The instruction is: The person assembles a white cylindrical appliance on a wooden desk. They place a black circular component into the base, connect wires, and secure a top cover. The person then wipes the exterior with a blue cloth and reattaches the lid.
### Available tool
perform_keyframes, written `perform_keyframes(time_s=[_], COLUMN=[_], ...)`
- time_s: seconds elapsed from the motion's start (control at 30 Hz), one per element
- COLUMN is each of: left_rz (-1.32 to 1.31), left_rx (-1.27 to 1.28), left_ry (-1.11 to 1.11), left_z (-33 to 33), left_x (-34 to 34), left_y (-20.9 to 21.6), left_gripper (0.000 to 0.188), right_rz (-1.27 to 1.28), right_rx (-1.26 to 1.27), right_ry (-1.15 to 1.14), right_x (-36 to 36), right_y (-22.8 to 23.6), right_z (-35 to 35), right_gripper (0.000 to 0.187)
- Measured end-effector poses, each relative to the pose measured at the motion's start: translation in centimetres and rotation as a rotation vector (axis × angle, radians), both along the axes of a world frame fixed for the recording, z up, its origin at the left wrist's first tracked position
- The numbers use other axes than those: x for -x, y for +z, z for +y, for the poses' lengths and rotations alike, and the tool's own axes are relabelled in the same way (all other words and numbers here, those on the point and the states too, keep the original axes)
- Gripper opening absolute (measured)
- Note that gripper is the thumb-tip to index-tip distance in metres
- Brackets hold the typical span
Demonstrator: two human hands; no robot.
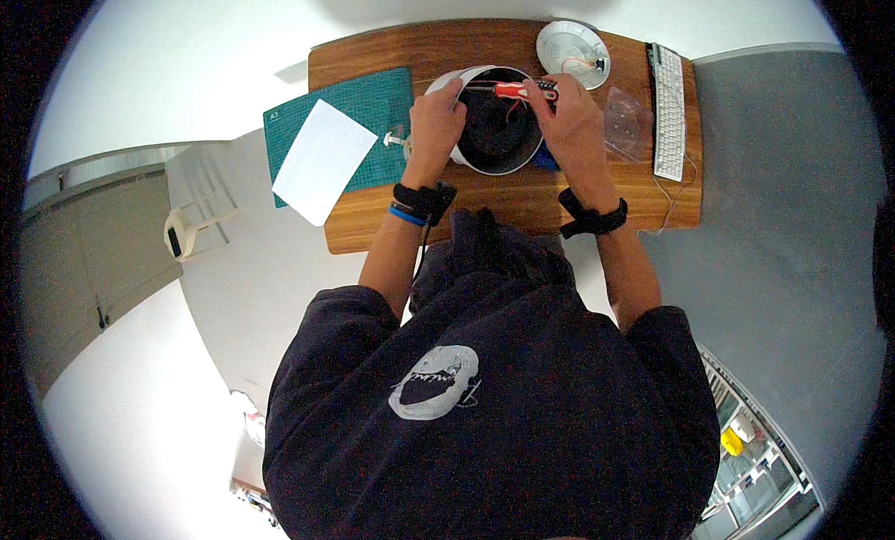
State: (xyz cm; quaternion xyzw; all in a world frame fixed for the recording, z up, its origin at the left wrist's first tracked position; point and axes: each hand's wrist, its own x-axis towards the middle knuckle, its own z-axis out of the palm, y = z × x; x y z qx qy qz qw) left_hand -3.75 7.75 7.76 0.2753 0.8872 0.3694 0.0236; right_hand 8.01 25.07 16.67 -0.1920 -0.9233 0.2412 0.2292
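A round white-walled tub with a dark inside (499, 146) stands on the wooden table in front of me. My right hand (575, 125) is closed around a red-and-black screwdriver (509, 90), holding it level across the far part of the tub's opening. Its shaft points left, toward the fingers of my left hand (438, 122). That hand grips the tub's left rim, and its fingertips are near the shaft's tip. A thin reddish wire (512, 111) shows inside the tub, below the screwdriver.
On the left, white paper (324, 162) lies over a green cutting mat (384, 92), beside a small white plastic piece (392, 141). A round white cover with wires (564, 48) sits at the back right. Right of the tub are a clear plastic bag (626, 125) and a white keyboard (668, 116).
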Motion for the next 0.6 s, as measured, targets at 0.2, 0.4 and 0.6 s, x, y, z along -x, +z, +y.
perform_keyframes(time_s=[0.2, 0.4, 0.6], left_rz=[-0.002, -0.048, 0.000], left_rx=[-0.037, -0.018, 0.014], left_ry=[0.000, -0.010, -0.019], left_z=[0.4, 0.7, 0.8], left_x=[0.0, -0.2, 0.1], left_y=[-0.4, 0.5, -0.4], left_gripper=[0.036, 0.040, 0.030], right_rz=[-0.099, -0.037, 0.021], right_rx=[0.080, 0.104, -0.174], right_ry=[-0.096, 0.157, 0.611], right_x=[0.1, -0.8, -0.8], right_y=[-0.8, 1.4, 1.3], right_z=[2.1, 0.5, 0.6], right_gripper=[0.041, 0.031, 0.044])
